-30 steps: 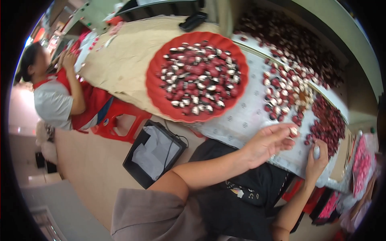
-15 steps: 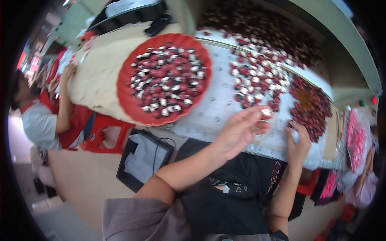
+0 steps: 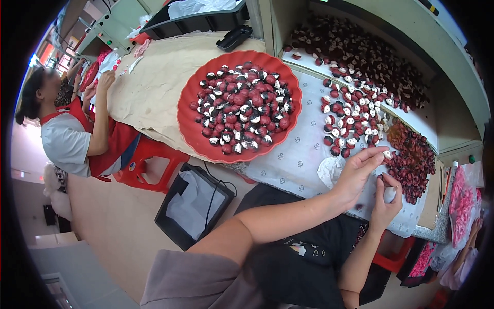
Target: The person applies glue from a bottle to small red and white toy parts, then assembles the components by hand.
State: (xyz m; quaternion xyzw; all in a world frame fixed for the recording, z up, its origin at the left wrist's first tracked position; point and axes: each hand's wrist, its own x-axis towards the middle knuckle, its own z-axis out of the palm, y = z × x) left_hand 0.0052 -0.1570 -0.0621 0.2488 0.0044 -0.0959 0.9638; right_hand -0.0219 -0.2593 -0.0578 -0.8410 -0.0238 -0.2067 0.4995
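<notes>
My left hand (image 3: 358, 172) pinches a small dark red ball with a white face (image 3: 387, 155) between thumb and fingertips. Just to its right and nearer me, my right hand (image 3: 392, 205) is closed, its fingertips together on a tiny dark red piece (image 3: 381, 177). A smooth whitish rounded thing (image 3: 389, 194) shows against those fingers; its kind is unclear. Beyond my hands lie a heap of small crinkled dark red pieces (image 3: 411, 172) and a spread of loose red, white and black balls (image 3: 352, 110) on white printed paper (image 3: 288, 159).
A scalloped red basin (image 3: 188, 121) full of similar balls stands left. More balls (image 3: 360, 56) fill the shadowed shelf behind. A black tray (image 3: 200, 20) sits at the back, a black bin (image 3: 170, 226) below the table edge. Another person (image 3: 67, 139) works at far left.
My left hand has carried its ball rightward, close beside the right hand. The right hand's parted fingers have closed on a tiny piece. The view has shifted.
</notes>
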